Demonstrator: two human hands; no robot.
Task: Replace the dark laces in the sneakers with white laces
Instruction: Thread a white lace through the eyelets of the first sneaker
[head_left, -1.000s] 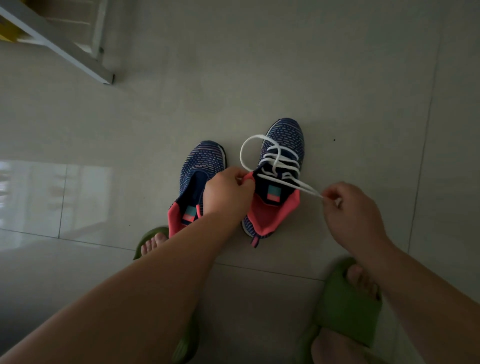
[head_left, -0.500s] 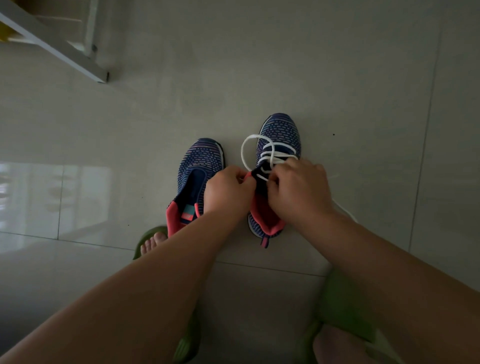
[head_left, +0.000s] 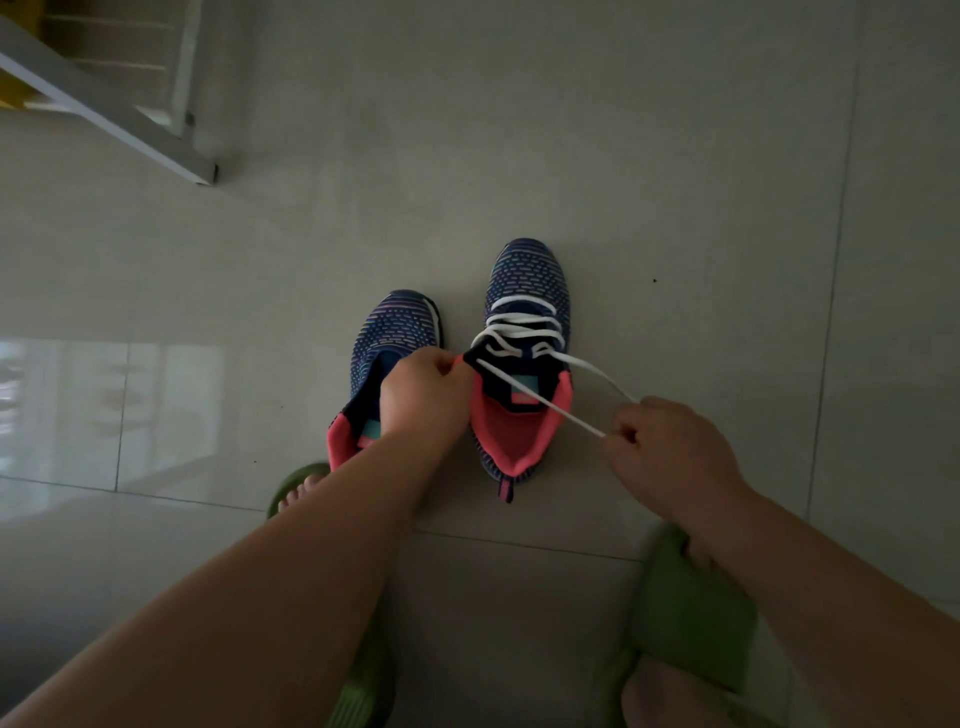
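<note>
The right hand (head_left: 670, 457), which was at the shoe's eyelets half a second ago, now pulls the white lace (head_left: 540, 402) taut away to its side, fingers pinching the end. The left hand (head_left: 423, 395) grips the collar of the right-hand shoe (head_left: 524, 441) on the floor; another crossing looks threaded. The other shoe (head_left: 395, 332), behind the left fingers, shows no lace.

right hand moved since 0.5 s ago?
Yes. The right hand has pulled back off the right sneaker, out to that shoe's right and toward the person, drawing the white lace taut.
</note>
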